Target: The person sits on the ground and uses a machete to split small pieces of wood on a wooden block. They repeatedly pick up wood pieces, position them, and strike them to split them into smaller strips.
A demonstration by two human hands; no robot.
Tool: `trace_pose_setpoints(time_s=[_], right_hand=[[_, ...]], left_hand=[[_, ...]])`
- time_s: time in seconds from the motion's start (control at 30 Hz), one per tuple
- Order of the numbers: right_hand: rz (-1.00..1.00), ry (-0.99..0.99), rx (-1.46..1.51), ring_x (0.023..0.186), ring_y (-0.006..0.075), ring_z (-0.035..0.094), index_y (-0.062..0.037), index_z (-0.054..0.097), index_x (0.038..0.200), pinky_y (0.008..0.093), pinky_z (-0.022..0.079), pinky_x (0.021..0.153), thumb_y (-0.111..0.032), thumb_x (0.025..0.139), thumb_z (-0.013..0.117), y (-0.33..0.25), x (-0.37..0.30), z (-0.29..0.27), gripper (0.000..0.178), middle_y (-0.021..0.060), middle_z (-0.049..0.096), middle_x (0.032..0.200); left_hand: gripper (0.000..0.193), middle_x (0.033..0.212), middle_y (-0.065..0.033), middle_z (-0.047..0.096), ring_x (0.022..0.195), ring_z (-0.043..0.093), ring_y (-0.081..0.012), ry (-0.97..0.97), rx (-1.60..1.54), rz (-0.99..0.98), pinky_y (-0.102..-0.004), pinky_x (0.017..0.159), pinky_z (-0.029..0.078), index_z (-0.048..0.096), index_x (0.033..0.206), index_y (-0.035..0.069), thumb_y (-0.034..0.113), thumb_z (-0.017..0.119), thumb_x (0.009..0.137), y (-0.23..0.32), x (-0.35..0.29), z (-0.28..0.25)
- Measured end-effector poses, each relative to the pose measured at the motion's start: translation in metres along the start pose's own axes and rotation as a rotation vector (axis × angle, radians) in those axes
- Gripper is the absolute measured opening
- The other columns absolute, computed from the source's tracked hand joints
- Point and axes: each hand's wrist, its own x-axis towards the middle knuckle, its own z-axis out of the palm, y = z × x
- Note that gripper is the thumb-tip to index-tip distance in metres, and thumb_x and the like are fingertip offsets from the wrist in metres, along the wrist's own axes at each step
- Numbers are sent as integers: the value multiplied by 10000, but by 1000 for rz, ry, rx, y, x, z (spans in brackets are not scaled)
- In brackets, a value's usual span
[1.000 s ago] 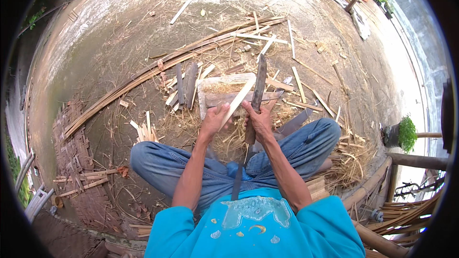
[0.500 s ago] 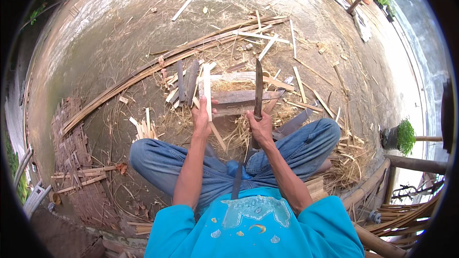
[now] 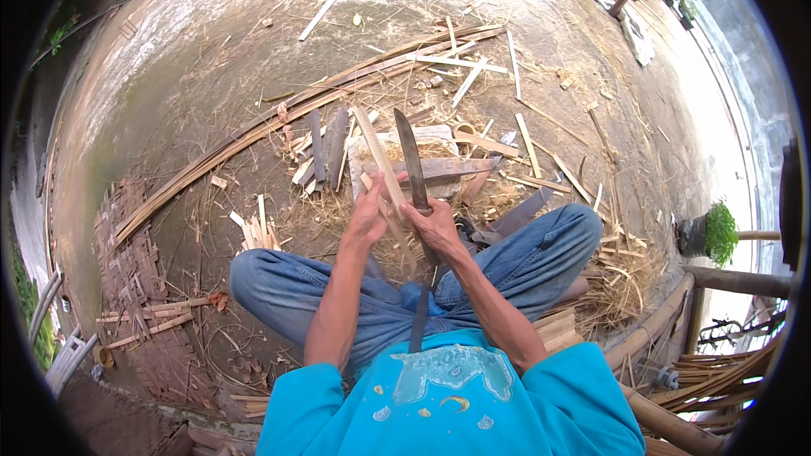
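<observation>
My left hand is closed around two pale split-wood strips, bamboo by their look. The longer strip points up and away from me; the shorter strip slants down toward my lap, slightly blurred. In my right hand is a machete, gripped by its handle, its dark blade pointing away from me. The fingertips of that hand meet the longer strip's near end, so both hands are close together above my crossed legs. Beyond them a low wooden block lies on the ground.
Dark slats and pale offcuts lie left of the block. Long bamboo poles curve across the ground beyond. Shavings pile by my right knee, near a potted plant. A torn woven mat lies at left.
My right hand has moved left with the machete to meet the left hand, and the blade now leans left. The longer strip has tilted left, and the shorter one has shifted in the left hand.
</observation>
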Motion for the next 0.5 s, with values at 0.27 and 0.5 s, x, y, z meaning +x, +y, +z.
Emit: trace_pose_setpoints(time_s=[0.27, 0.5], right_hand=[[213, -84, -88, 666, 127, 655, 19, 688, 1142, 283, 552, 586, -374, 925, 759, 10, -32, -35, 455, 59, 712, 893], [205, -59, 26, 834, 165, 752, 39, 623, 1248, 285, 570, 608, -345, 939, 755, 40, -32, -45, 510, 129, 749, 1039]], left_hand=[[414, 997, -16, 679, 949, 649, -180, 257, -325, 108, -356, 841, 419, 631, 1066, 147, 553, 641, 986, 16, 5, -14], [420, 861, -76, 688, 919, 716, -277, 322, -226, 202, -447, 872, 592, 640, 985, 67, 486, 665, 983, 4, 6, -19]])
